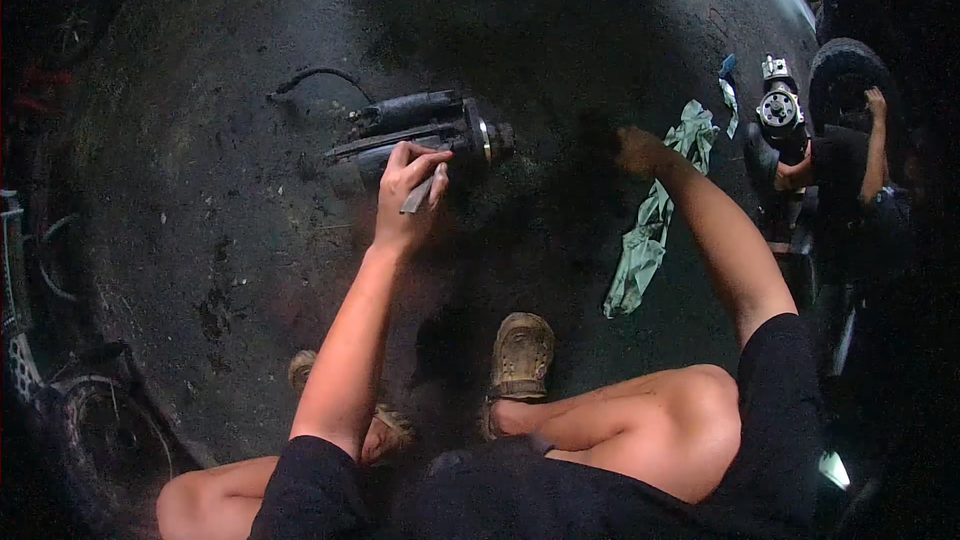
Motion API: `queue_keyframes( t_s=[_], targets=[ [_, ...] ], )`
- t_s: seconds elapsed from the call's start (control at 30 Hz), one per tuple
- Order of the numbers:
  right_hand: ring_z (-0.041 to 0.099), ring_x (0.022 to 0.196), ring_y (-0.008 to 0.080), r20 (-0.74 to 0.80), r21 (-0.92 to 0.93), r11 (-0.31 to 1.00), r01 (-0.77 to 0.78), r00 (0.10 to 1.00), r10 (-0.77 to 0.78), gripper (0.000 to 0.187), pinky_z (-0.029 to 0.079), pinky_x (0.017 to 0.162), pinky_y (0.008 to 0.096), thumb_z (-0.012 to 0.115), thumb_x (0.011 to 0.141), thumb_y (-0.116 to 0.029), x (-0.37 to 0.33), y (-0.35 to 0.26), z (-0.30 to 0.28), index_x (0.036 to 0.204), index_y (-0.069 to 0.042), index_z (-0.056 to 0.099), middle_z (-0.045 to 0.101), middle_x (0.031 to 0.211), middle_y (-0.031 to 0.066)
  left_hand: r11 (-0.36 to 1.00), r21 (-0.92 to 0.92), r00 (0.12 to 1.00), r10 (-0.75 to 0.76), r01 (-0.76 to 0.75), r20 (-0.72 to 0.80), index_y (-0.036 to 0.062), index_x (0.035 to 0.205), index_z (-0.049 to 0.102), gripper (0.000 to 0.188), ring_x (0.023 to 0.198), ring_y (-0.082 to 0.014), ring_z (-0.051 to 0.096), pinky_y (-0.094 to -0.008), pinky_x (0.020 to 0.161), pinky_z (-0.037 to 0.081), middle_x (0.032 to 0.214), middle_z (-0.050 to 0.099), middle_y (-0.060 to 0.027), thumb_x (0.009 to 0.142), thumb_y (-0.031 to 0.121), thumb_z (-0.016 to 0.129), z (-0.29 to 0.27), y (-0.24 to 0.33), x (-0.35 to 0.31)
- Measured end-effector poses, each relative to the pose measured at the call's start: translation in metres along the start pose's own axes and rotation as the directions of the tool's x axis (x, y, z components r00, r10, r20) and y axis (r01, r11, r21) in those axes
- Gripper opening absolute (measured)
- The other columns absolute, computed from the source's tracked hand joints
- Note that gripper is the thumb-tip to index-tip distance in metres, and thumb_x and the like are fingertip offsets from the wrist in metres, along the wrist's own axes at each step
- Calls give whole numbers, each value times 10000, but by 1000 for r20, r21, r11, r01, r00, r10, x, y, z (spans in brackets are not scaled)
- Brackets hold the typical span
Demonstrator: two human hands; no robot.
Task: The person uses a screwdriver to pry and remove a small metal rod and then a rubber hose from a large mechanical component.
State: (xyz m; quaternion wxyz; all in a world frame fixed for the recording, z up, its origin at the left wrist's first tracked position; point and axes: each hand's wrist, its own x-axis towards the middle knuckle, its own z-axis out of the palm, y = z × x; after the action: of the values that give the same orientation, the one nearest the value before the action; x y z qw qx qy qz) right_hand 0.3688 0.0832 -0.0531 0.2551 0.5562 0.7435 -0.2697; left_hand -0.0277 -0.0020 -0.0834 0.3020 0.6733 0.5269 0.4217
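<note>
A dark, greasy starter motor lies on its side on the ground ahead of me, a bright metal ring near its right end and a black cable curving off to the left. My left hand is closed on a flat grey metal chisel-like tool at the near side of the motor. Whether the tool touches the housing is hidden by the fingers. Off to the right, apart from the motor, my right hand looks curled into a fist, dim and blurred. A dark smear beside it hides what it holds.
A crumpled pale-green cloth stretches over the ground beside my right forearm. Farther right, another person's arm is by a tyre and a silver pulley-like part. A wheel stands at lower left. My shoes are near the middle.
</note>
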Motion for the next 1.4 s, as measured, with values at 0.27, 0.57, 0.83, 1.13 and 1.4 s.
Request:
queue_keyframes(
  t_s=[0.27,0.57,0.83,1.13,1.4],
  targets=[
    [664,1061,442,-107,22,998,57,993,-54,371,531,907,535,590,887,-224,11,35,28,1160,18,660,671,1159,278,999,-35,1000,-8,8,-5,27,1025,750,144,854,-272,650,-372,776,538,962,622,-131,913,68,670,4,-6,11],
    [643,1114,437,-222,-2,1000,29,975,-29,330,511,956,518,609,879,-161,7,21,32,1115,62,663,670,1136,296,997,-40,998,66,-66,-7,18,1008,751,139,862,-277,652,-377,778,533,957,628,-139,922,92,670,6,-14,12],
    [654,1094,435,-51,-99,993,-65,997,60,378,518,952,508,613,914,-251,8,11,26,1124,58,671,672,1134,295,997,-69,999,43,-43,6,26,1021,753,148,908,-291,653,-382,808,532,963,620,-142,930,94,659,10,-10,15],
    [651,1085,455,-90,-88,994,-72,994,64,422,514,981,510,607,936,-307,15,25,35,1173,37,667,674,1150,284,997,-37,998,62,-61,4,31,1028,747,143,911,-290,652,-384,810,536,968,626,-140,931,89,659,9,-5,16],
    [631,1146,448,-68,-99,992,-73,995,66,490,498,1019,512,576,954,-326,20,47,44,1301,19,602,668,1186,282,999,-36,999,41,-41,9,25,1022,742,141,910,-293,650,-387,816,533,983,631,-145,917,78,664,9,1,15]
  ],
)
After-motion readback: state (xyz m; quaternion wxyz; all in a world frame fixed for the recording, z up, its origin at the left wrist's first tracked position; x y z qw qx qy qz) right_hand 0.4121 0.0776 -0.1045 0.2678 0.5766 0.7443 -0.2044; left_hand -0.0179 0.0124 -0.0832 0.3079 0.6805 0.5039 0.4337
